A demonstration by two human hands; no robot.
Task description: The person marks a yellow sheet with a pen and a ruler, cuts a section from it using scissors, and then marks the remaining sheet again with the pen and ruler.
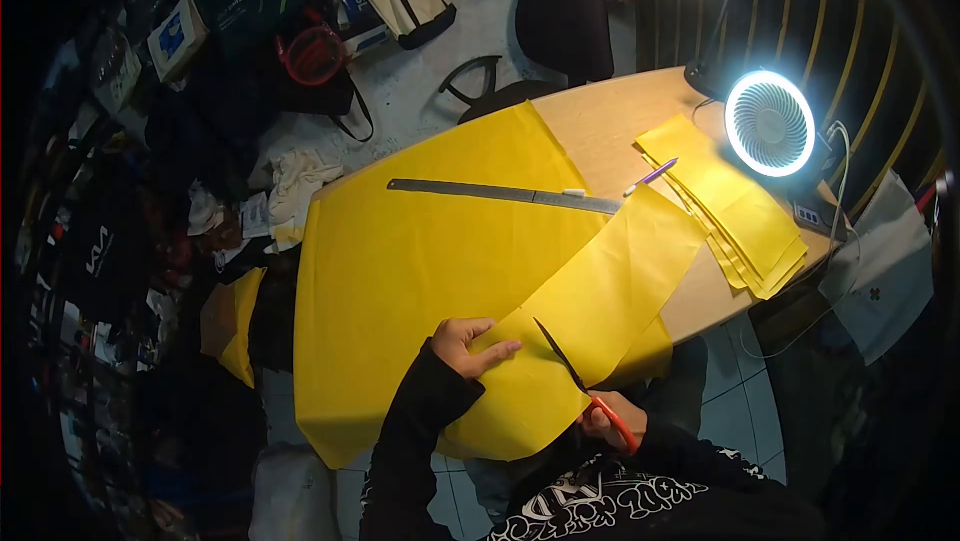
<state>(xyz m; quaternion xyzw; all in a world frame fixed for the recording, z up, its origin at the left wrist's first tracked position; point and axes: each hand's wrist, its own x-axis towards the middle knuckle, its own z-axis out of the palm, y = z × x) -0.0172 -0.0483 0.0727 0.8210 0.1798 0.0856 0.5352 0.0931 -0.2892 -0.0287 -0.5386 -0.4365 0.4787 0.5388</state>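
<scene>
My right hand (618, 419) is closed round the red-orange handles of a pair of scissors (562, 354). Their dark blades point up and left across a long yellow sheet (585, 286), which could be fabric or thick paper. A slit edge shows beside the blades. My left hand (468, 346) grips the left side of this sheet, thumb on top, other fingers partly hidden. The near end of the sheet hangs over the table edge toward my lap. Beneath it a larger yellow sheet (400, 271) covers much of the table.
A steel ruler (470, 189) lies across the large sheet, with a small white piece (574, 192) beside it. A purple pen (660, 171) rests by a stack of folded yellow pieces (740, 211). A lit ring-light fan (770, 124) stands at the table's far right. Beyond is a black chair (565, 26).
</scene>
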